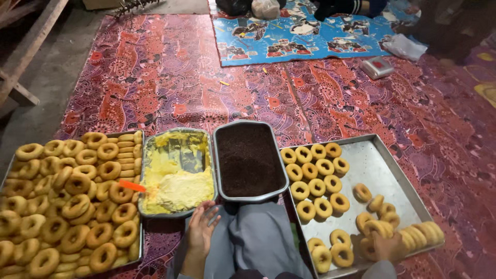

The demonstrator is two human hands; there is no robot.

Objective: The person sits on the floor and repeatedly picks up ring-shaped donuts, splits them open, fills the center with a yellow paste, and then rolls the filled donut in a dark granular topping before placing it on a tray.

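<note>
Four trays sit in a row on the patterned mat (170, 77): a left tray (139, 227) heaped with too many doughnuts to count, a pan of yellow cream (178, 173), a pan of dark sprinkles (249, 160), and a steel tray (385, 165) with thirteen ringed doughnuts (316, 178) in neat rows plus loose ones. The left hand (200, 227) rests fingers apart near the cream pan, empty. The right hand (388, 247), partly cut off, touches doughnuts at the steel tray's near edge; its grip cannot be told. An orange spatula handle (132, 185) points left.

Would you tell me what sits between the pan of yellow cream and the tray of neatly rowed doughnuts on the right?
In the head view, a pan of dark sprinkles sits between the cream pan and the right tray.
</note>
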